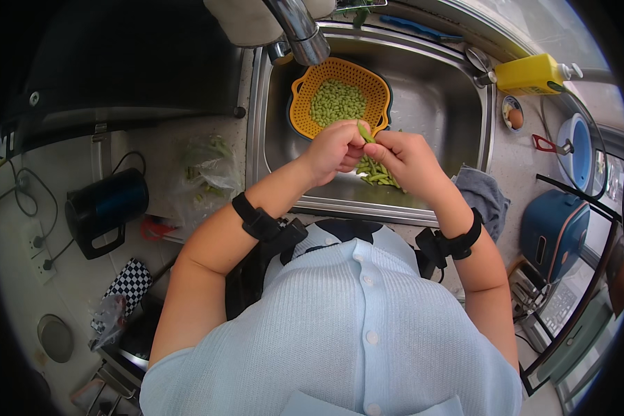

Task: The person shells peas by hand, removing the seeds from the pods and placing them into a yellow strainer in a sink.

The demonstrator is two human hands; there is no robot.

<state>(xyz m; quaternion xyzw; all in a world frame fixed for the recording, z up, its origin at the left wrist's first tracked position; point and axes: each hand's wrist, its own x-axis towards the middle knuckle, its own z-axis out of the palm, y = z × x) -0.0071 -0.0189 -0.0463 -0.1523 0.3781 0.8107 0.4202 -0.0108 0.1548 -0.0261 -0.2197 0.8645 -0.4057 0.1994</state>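
Over the near rim of an orange plastic colander, my two hands meet around one green soybean pod. My left hand pinches the pod between thumb and curled fingers. From the other side my right hand grips it with thumb and forefinger. Shelled green soybeans cover the colander's bottom. The colander sits inside a dark basin, of which only the edge shows. Below my hands, a heap of unshelled pods lies on the floor of the steel sink, partly hidden by my right hand.
A chrome faucet overhangs the colander. Left of the sink are a clear plastic bag of pods and a dark electric kettle. To the right are a grey cloth, a yellow pump bottle, a small bowl with an egg and a blue appliance.
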